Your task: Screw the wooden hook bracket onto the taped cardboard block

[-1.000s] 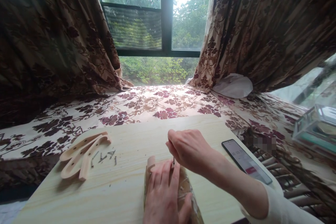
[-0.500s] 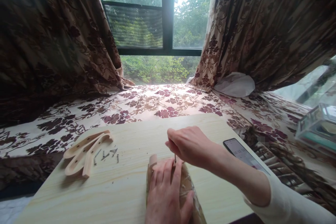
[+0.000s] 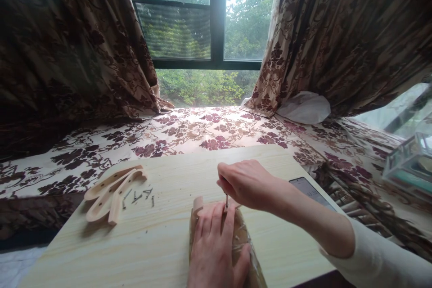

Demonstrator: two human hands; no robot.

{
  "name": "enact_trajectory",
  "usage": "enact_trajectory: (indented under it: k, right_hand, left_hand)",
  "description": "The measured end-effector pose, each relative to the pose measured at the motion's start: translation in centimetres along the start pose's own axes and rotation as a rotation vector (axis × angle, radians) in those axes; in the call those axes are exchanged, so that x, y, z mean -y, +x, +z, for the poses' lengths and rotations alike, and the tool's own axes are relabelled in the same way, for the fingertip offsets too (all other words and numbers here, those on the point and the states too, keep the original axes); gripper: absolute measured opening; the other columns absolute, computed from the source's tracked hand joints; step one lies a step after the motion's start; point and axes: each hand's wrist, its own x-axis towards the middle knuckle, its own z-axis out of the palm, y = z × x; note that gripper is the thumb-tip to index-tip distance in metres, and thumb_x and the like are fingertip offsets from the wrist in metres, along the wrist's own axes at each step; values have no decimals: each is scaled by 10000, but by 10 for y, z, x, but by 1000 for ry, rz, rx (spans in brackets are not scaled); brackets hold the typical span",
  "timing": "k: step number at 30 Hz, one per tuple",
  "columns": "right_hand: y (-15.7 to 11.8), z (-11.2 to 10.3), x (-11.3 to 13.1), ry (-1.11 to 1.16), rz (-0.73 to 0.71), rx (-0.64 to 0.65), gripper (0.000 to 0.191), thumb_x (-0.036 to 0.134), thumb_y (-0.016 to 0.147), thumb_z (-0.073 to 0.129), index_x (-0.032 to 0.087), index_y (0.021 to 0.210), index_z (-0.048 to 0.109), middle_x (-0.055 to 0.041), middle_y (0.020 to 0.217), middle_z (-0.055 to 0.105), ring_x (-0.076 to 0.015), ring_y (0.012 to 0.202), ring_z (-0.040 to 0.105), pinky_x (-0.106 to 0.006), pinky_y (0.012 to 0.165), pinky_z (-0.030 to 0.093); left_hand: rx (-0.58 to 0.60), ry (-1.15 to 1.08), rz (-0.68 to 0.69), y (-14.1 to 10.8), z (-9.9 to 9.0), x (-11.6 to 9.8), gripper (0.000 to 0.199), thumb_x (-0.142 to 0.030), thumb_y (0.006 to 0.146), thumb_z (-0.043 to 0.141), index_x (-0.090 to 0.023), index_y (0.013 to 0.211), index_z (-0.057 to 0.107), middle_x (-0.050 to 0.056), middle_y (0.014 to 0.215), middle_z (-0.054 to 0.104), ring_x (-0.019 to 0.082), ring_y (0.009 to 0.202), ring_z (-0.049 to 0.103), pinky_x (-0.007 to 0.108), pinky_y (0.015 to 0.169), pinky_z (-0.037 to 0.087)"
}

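A brown block wrapped in clear film or tape (image 3: 251,263) lies at the table's front, with a pale wooden piece (image 3: 198,205) at its far end. My left hand (image 3: 216,243) lies over both, fingers spread and pressing down. Above the far end, my right hand (image 3: 245,182) is closed round a tool whose handle is hidden; its thin metal shaft (image 3: 227,201) points down between the left fingertips. Curved wooden pieces with dark holes (image 3: 114,195) rest at the table's left, beside several loose screws (image 3: 137,197).
A phone (image 3: 310,192) lies on the pale wooden table (image 3: 162,252), partly behind my right forearm. Beyond are a floral cloth (image 3: 216,130), a white plastic bag (image 3: 305,108) and a clear box (image 3: 410,162) at the right. Curtains flank the window.
The view has shifted slightly. My right hand stays closed at the tool, its wrist a little turned, and more of the metal shaft shows. My forearm now covers more of the phone.
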Motion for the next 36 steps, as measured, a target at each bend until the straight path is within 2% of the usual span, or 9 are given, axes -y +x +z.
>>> enact_trajectory:
  k: [7, 14, 20, 23, 26, 29, 32, 36]
  right_hand:
    - [0, -5, -2, 33, -148, -10, 133, 235, 894, 448, 189, 835, 559, -35, 805, 694, -131, 645, 569, -280, 499, 198]
    - [1, 2, -4, -5, -37, -31, 174, 258, 908, 407, 180, 827, 541, -41, 720, 676, -132, 555, 531, -292, 472, 172]
    - [-2, -10, -4, 69, -114, 24, 124, 274, 899, 472, 192, 906, 566, -43, 827, 705, -133, 655, 569, -272, 520, 226]
    - [-2, -6, -2, 72, -127, 20, 130, 237, 910, 432, 188, 865, 543, -42, 796, 691, -126, 634, 553, -277, 520, 220]
    - [-1, 1, -1, 51, -67, 10, 145, 246, 924, 406, 182, 861, 520, -50, 755, 676, -125, 599, 533, -283, 507, 200]
    - [-1, 2, -2, 46, -28, -13, 152, 249, 920, 411, 178, 857, 529, -53, 749, 680, -126, 588, 534, -282, 505, 194]
    - [0, -4, -3, 86, -64, 8, 144, 284, 897, 465, 188, 868, 568, -47, 779, 699, -137, 625, 565, -272, 513, 206]
    - [0, -7, -2, 113, -126, 9, 136, 234, 876, 472, 192, 798, 575, -36, 795, 702, -129, 658, 573, -265, 521, 216]
  left_hand:
    - [-1, 19, -3, -1, -1, -1, 672, -381, 753, 586, -91, 1337, 425, 154, 1317, 477, 297, 1224, 408, 442, 997, 343]
    - [13, 14, -5, -3, 0, -1, 671, -391, 767, 574, -95, 1348, 414, 150, 1320, 483, 292, 1224, 416, 441, 977, 380]
    - [-38, 29, -6, 1, 0, -2, 644, -366, 739, 563, -98, 1311, 444, 147, 1276, 526, 288, 1187, 450, 438, 962, 383]
    - [-87, 32, 5, 2, 0, -1, 646, -374, 719, 561, -93, 1292, 459, 147, 1244, 547, 283, 1153, 474, 428, 955, 374]
    - [-67, 42, 22, -1, 2, 1, 669, -402, 721, 577, -105, 1306, 451, 134, 1256, 545, 277, 1171, 473, 416, 982, 349]
    - [-32, 75, 46, -7, 7, 6, 708, -431, 714, 596, -112, 1327, 439, 129, 1276, 539, 285, 1179, 480, 416, 990, 337]
    - [-34, 137, 80, -13, 18, 11, 717, -480, 711, 594, -136, 1324, 454, 117, 1252, 567, 285, 1129, 520, 413, 966, 344]
    - [-132, 201, 121, -16, 34, 19, 679, -613, 769, 521, -172, 1284, 503, 84, 1167, 626, 244, 1055, 560, 366, 908, 370]
